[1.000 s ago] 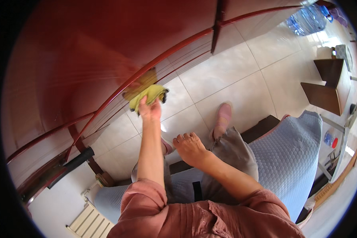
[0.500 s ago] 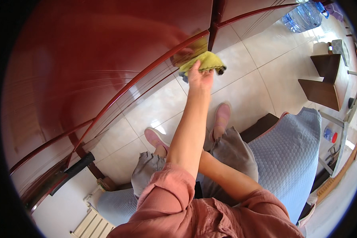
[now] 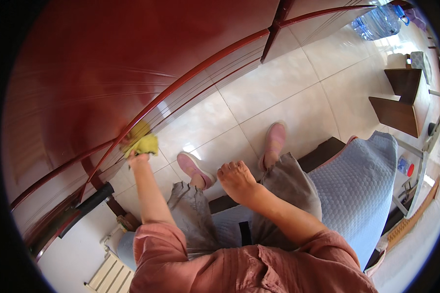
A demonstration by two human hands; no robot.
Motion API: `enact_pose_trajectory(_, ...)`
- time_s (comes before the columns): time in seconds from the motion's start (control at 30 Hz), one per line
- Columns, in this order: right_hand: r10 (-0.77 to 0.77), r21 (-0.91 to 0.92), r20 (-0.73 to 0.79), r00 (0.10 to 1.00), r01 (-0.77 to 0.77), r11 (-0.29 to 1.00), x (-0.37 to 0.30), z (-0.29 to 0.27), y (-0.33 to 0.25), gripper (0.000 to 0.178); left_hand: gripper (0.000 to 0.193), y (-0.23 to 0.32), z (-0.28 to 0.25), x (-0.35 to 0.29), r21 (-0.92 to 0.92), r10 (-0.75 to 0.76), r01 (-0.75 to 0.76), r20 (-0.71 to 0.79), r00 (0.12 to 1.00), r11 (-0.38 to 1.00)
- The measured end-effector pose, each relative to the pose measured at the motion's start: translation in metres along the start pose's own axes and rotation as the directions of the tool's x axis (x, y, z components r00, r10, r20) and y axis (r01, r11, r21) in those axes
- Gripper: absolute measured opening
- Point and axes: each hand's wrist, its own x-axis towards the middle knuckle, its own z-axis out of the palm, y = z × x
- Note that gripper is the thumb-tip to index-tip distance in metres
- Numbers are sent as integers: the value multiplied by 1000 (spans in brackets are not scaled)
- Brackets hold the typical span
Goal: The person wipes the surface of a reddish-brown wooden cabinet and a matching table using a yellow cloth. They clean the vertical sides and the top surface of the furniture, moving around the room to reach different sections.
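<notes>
My left hand (image 3: 137,157) presses a yellow cloth (image 3: 143,143) against the rounded edge of a glossy dark red wooden table (image 3: 107,73), at its left part. The arm reaches up from the lower middle of the view. My right hand (image 3: 236,179) rests above my knee with the fingers loosely apart and nothing in it. I sit on a seat with a light blue quilted cover (image 3: 357,190). Both feet in pink shoes (image 3: 275,139) stand on the tiled floor.
Pale glossy floor tiles (image 3: 278,88) lie under the table. A red table leg (image 3: 274,34) stands at the top. A dark wooden stool (image 3: 401,102) is at the right, a large water bottle (image 3: 379,22) at the top right, a white radiator (image 3: 107,276) at the lower left.
My left hand slid the yellow cloth along the table edge: first rightward toward the table leg, now back to the left and lower. My right hand came back into view over my knee.
</notes>
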Motion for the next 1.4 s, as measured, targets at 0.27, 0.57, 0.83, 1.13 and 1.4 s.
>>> enact_pose_trajectory(0.27, -5, 3, 0, 1000, 5, 1000, -7, -4, 2, 27, 39, 2, 27, 21, 54, 217, -213, -63, 974, 976)
enact_pose_trajectory(0.57, 43, 73, 88, 995, -49, 996, -9, -16, 15, 25, 37, -208, 54, -117, 133, -21, -4, 187, 982, 991)
enact_pose_trajectory(0.83, 24, 204, 194, 981, -64, 977, -13, -25, 39, 39, 26, -404, 109, -292, 361, -394, 260, 371, 841, 895)
enact_pose_trajectory(1.13, 121, 215, 3, 993, -119, 969, -11, -43, 58, 20, 46, -351, 83, -355, 776, -651, -87, 579, 491, 625)
enact_pose_trajectory(1.4, 475, 608, -656, 587, 36, 793, -14, -110, 80, 23, 50, -214, 31, -371, 671, -312, -537, 727, 611, 512)
